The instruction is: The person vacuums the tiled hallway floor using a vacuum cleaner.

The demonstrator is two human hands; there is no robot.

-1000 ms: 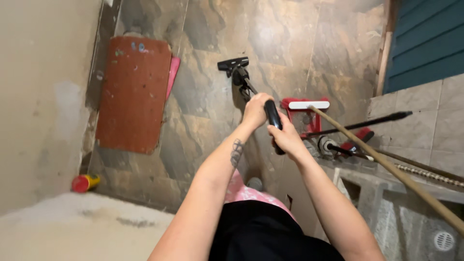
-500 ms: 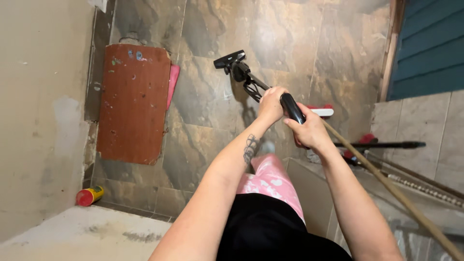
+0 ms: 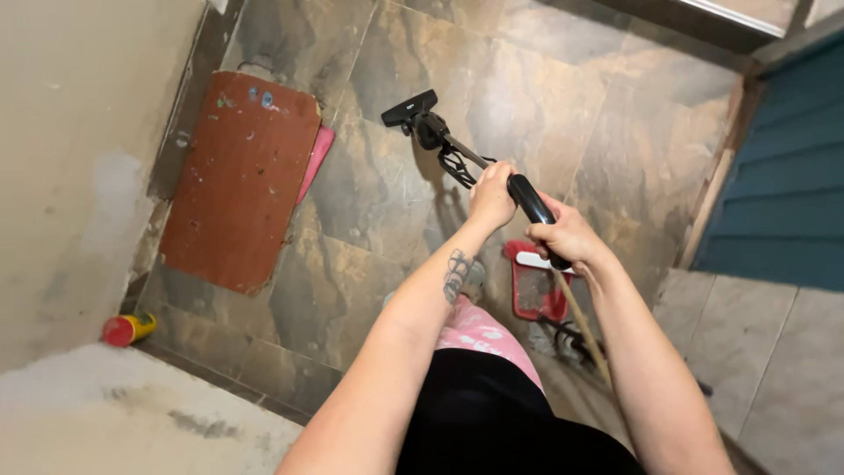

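Both my hands grip the black handle of a stick vacuum. My left hand holds the shaft just below the grip. My right hand is wrapped around the upper end of the handle. The shaft slants down and away to the black floor head, which rests on the brown marbled floor tiles. My pink patterned trouser leg shows below my arms.
A reddish-brown board leans on the left wall with a pink item behind it. A red and yellow can lies by the wall base. A red dustpan and a wooden pole stand right. A teal panel is far right.
The view has tilted and shifted, so the red dustpan now shows below my right hand. The vacuum head sits a little farther left. Both hands keep their hold on the handle.
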